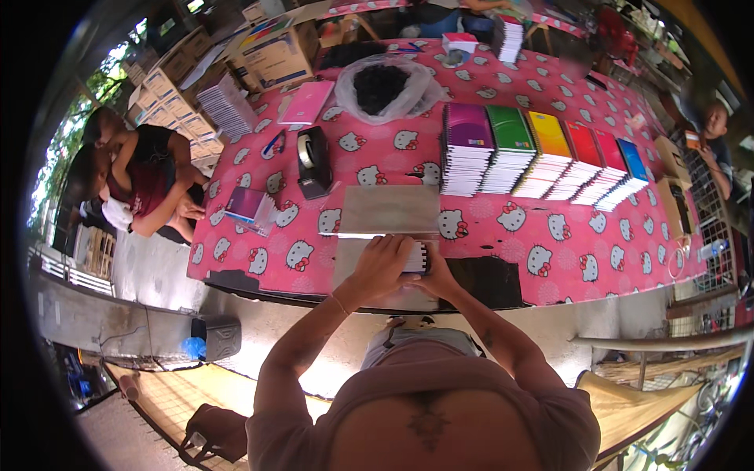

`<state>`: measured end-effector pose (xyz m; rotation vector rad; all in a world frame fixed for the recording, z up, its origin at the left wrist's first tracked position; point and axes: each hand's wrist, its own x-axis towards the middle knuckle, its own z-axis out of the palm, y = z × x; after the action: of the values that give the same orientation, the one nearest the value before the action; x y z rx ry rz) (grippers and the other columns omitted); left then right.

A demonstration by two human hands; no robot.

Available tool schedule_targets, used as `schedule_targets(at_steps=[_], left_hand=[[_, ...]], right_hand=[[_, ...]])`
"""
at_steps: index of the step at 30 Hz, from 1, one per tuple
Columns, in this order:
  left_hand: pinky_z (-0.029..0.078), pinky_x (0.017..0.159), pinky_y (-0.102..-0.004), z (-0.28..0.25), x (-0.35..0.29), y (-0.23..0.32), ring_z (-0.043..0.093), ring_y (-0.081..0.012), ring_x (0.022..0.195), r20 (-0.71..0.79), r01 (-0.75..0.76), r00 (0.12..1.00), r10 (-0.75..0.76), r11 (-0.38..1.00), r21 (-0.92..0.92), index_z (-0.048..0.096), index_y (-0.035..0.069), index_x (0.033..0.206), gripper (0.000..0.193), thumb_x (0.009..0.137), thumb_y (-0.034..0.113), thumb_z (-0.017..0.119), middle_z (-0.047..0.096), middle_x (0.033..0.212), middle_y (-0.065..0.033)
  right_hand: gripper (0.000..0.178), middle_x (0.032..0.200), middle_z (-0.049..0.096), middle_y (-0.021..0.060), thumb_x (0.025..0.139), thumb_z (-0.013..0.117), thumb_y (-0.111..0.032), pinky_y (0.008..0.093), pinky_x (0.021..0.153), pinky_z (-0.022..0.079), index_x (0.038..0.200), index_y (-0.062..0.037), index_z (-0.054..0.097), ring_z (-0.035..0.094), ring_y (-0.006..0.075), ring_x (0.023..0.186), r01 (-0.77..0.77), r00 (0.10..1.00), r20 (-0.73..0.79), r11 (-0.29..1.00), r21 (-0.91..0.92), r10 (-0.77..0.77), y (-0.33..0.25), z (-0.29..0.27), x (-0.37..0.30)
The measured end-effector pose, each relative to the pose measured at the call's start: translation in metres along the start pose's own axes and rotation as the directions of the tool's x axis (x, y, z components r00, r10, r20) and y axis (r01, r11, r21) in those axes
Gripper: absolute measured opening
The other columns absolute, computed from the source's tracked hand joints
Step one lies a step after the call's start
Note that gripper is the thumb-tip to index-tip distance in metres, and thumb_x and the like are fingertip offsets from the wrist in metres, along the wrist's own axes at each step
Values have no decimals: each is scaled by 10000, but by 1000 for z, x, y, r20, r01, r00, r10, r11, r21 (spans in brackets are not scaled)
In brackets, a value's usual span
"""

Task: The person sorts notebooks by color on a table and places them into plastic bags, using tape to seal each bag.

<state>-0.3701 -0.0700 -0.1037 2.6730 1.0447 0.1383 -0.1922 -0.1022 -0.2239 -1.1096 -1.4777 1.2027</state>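
While the person leans over a table (660,263) covered in pink cloth with a white cat-face print, the head view shows both bare hands meeting near its front edge. Between them is a small white-paged spiral-bound notebook (419,257) with a dark coil along its right side. The left hand (385,263) has its grip closed on the notebook, its fingers lying over the left part; the right hand (437,276) has its grip closed at the coil side. The notebook is over a clear, greyish plastic sheet (390,206), which spreads on the table beyond the hands.

Farther right stands a row of notebook stacks with purple (469,125), green (510,129), yellow (548,133), red (582,143), pink (609,149) and blue (631,159) covers on top. Left of the sheet stands a black tape dispenser (314,163), and nearer the table's left edge lies a purple-and-blue notebook in clear plastic (247,204). Behind the dispenser are a flat pink rectangular item (306,103) and a translucent plastic bag (428,93) with black contents. Brown cardboard boxes (275,61) are piled at the far left.
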Motion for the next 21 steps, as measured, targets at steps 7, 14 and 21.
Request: schedule_targets(at_steps=[7, 14, 21], left_hand=[[561, 698, -380, 78, -4, -100, 703, -228, 780, -38, 144, 626, -779, 163, -976, 656, -98, 959, 657, 768, 511, 811, 718, 868, -160], [546, 766, -449, 89, 14, -118, 708, -386, 847, -20, 636, 586, -810, 475, -608, 705, -84, 874, 827, 745, 732, 682, 706, 877, -259], [527, 762, -492, 73, 7, -111, 686, -443, 835, -157, 562, 658, -737, 619, -548, 702, -81, 854, 816, 833, 726, 586, 683, 797, -288]], right_hand=[[1042, 1552, 336, 142, 613, 862, -488, 564, 1147, 241, 1485, -155, 399, 275, 349, 1456, 138, 984, 179, 700, -701, -14, -7, -59, 42], [934, 1542, 371, 143, 670, 825, -460, 532, 1159, 269, 1463, -158, 435, 313, 357, 1445, 116, 984, 168, 509, -853, 57, 4, -59, 44], [390, 1012, 667, 31, 973, 629, -228, 243, 752, 506, 1300, -20, 579, 639, 116, 872, -419, 906, 0, 899, 128, 423, 13, -12, 47]])
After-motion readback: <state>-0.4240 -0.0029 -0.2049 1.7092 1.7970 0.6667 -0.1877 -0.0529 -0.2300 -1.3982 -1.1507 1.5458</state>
